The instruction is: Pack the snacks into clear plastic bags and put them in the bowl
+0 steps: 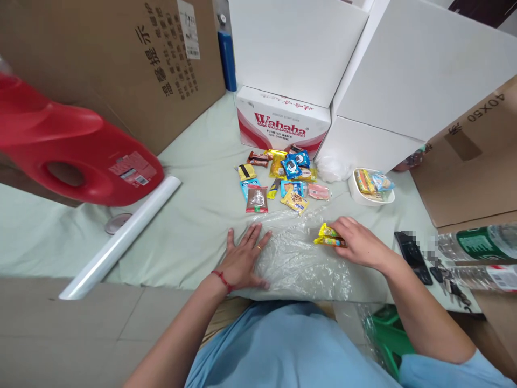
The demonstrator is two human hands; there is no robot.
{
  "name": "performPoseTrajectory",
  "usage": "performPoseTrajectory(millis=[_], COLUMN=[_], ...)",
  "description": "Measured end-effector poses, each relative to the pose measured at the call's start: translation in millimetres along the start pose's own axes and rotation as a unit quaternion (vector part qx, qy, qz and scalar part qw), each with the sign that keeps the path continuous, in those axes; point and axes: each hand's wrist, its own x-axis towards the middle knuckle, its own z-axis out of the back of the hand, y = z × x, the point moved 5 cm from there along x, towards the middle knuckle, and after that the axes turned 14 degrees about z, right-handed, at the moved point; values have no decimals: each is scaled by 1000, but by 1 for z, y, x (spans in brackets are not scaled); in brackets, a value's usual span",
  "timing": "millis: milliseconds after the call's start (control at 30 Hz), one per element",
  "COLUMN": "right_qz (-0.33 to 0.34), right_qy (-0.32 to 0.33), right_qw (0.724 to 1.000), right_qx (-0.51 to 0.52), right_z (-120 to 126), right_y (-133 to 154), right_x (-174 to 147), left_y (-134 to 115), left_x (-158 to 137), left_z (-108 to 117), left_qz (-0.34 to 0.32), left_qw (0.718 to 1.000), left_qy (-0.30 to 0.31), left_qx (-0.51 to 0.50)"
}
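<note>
My left hand (243,257) lies flat with spread fingers on the left edge of a clear plastic sheet (291,258). Over the sheet's right part, my right hand (359,241) is closed around yellow-wrapped snack sticks (329,235), whose left ends stick out of my fingers. Beyond the sheet lies a loose group of wrapped snacks, among them a brown packet (257,199), a yellow cookie packet (295,201), a pink packet (319,192) and blue packets (291,168). A white tub (372,200) with more wrapped snacks stands to the right.
A Wahaha carton (283,121) stands behind the snacks, beside a crumpled plastic bag (333,168). On the left are a red jug (76,145) and a long white roll (121,240). A phone (412,257), keys (454,288) and plastic bottles (480,242) lie at the right.
</note>
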Motion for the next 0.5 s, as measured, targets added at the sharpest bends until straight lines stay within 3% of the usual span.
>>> performPoseTrajectory(millis=[100,267,500], right_qz=[58,140,161], right_qy=[24,92,72], right_qw=[998,985,984], right_qx=[-14,-28,8], right_z=[5,-20,-43], right_y=[26,60,61], right_x=[30,74,76], left_y=[1,1,5], left_x=[1,2,0], left_z=[-2,-4,-4], left_qz=[-10,-13,-18], left_qw=[1000,1000,999], left_qy=[-16,-18,-39], left_qx=[-8,-13,-31])
